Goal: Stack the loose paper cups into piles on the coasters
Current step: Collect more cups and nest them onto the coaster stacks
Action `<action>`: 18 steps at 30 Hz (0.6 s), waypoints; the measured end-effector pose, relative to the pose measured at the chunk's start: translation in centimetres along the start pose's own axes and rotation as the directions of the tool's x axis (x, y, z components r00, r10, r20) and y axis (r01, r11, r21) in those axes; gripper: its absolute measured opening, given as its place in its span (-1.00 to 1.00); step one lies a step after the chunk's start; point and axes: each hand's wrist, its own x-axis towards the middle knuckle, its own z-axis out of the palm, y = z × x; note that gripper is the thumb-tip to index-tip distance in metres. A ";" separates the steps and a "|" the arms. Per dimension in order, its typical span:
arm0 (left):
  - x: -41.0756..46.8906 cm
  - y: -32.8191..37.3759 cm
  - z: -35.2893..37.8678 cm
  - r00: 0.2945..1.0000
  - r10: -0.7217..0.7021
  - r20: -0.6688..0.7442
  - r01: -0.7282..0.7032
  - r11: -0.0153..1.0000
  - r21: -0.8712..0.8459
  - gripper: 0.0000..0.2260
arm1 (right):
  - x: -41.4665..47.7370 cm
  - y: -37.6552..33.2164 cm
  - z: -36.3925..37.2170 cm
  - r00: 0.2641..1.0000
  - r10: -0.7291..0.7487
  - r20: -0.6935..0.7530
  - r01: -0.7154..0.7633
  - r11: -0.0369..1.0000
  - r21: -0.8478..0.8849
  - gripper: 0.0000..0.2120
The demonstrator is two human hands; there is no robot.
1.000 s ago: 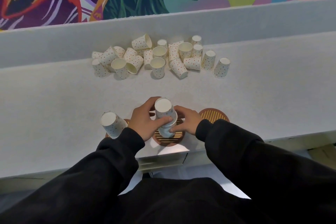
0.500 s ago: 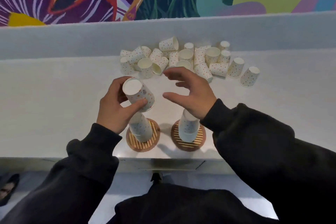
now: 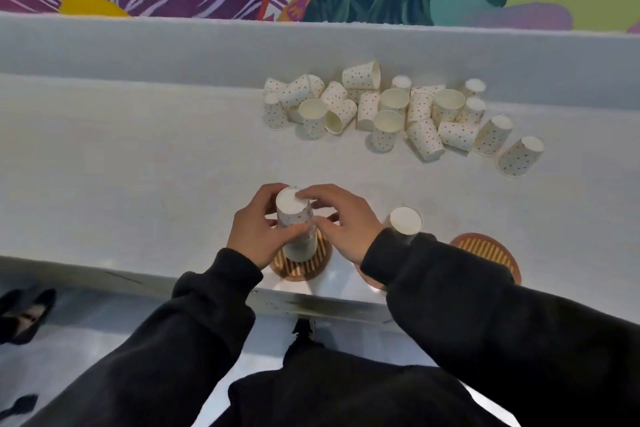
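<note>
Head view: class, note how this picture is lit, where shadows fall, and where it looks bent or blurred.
In the head view, light is soft and even; the loose cups cast only faint shadows on the table; the table's edges bow from the wide lens; the left hand and right hand on the pile of cups look slightly soft.

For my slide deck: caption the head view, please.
Left hand and right hand steady the cup pile on a coaster; loose cups behind.
</note>
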 end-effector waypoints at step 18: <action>0.5 -2.8 0.1 0.977 -0.067 0.202 0.041 0.991 0.129 -0.14 | -2.0 1.1 1.9 0.973 0.229 -0.024 -0.224 0.966 0.133 -0.22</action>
